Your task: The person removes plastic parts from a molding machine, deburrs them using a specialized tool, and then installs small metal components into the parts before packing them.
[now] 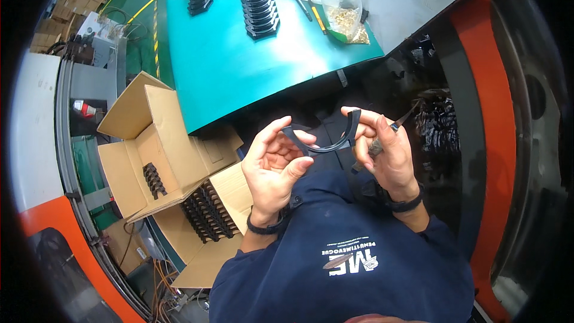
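Between my two hands a black half-ring part (329,148) is held up in front of my body, its open side toward the table. The fingers of my left hand (272,170) are closed on its left end. My right hand (391,155) grips the right end with thumb and fingers. A slim pointed tool (406,115), knife-like, also sits in my right hand, its tip sticking out to the upper right. Part of its handle is hidden by the fingers.
Ahead is a green-topped table (221,78) with a row of black curved parts (258,6), two pens (317,15) and a bag of small brass-coloured pieces (345,21). On the left, open cardboard boxes (173,155) hold stacked black parts (209,212). Orange-edged machinery (487,113) stands right.
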A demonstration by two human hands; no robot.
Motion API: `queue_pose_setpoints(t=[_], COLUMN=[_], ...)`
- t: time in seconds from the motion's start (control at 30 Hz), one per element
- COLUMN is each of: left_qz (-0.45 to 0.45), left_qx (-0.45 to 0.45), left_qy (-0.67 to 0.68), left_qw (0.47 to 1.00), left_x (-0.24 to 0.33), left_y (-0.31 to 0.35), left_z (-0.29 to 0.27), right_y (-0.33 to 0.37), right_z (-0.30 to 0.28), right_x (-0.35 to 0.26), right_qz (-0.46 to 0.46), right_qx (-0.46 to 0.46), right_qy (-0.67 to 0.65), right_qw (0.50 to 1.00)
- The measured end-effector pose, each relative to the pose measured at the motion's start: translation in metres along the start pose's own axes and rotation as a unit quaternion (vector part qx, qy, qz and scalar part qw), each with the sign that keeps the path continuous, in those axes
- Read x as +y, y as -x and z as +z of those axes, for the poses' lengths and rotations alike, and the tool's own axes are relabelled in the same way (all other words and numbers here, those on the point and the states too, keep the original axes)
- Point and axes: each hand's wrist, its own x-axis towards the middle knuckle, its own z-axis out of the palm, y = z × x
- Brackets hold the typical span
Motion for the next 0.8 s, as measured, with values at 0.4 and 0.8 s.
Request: queue_pose_setpoints(t=[0.4, 0.8], left_qz=[0.029, 0.029], left_qx=[0.017, 0.09], left_qy=[-0.099, -0.107], left_qw=[0.995, 0.99], left_x=[-0.004, -0.012], left_y=[-0.002, -0.006], left_z=[0.009, 0.022], right_y=[-0.001, -0.001], right_z=[-0.005, -0.004], right_x=[0.007, 0.021], right_qz=[-0.109, -0.123], right_qx=[-0.024, -0.072], right_qy=[0.168, 0.142], right_qw=[0.98, 0.98])
